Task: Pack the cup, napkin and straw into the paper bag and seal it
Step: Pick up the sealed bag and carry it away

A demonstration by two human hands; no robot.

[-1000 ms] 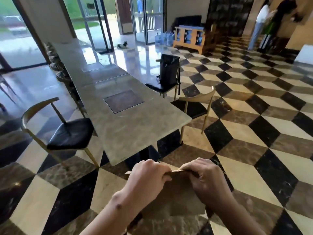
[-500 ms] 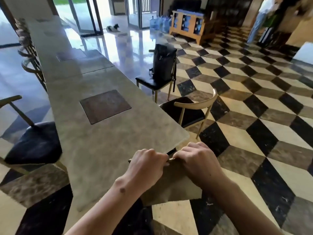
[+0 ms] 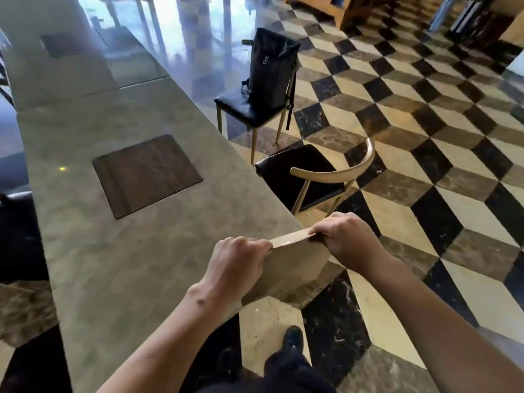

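Note:
A brown paper bag (image 3: pixel 295 265) hangs in the air just off the near right corner of the long stone table (image 3: pixel 119 251). Its top edge is folded over into a flat strip. My left hand (image 3: pixel 238 265) is shut on the left end of that fold. My right hand (image 3: pixel 346 239) is shut on the right end. The two hands are apart, with the fold stretched between them. Cup, napkin and straw are not visible; the bag's inside is hidden.
A dark square inlay (image 3: pixel 147 174) sits in the tabletop. A wooden chair (image 3: pixel 312 177) stands at the table's right edge, just beyond my hands. Farther back a black backpack (image 3: pixel 272 69) rests on another chair. The floor is patterned with cubes.
I have stepped closer to the table and the view has tilted down. My hands have slid apart along the bag's top fold, from nearly touching to its two ends.

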